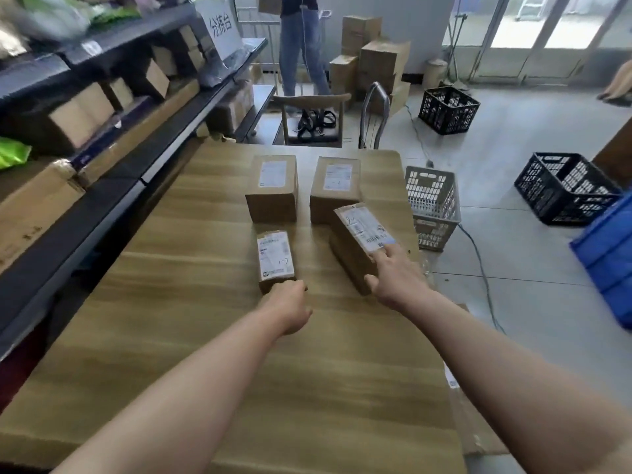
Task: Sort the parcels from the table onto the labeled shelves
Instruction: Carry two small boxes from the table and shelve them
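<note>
**Four parcels on the table, a hand at each of the near two**

Wood-grain laminate covers the table (205, 336), on which four brown cardboard parcels are laid out in two rows. In the near row, the small parcel (275, 256), marked "1-7" by hand on its white label, lies flat. The left hand (289, 307) is set against its near end with the fingers curled. Whether the box is actually gripped cannot be told, since the fingertips are hidden.

Just to the right, the tilted parcel (355, 241) is raised at an angle, its label facing up and to the right. It is held at its near end by the right hand (396, 278), with the thumb spread against the left side face and the index finger stretched along the label on top.

Behind these, the far left parcel (273, 186) and the far right parcel (333, 189) stand side by side, slightly apart, labels up.

The shelves (113, 186) run along the left edge of the table and are loaded with cartons and bags. A grey crate (432, 203) is seen on the floor just beside the table's right edge.
</note>
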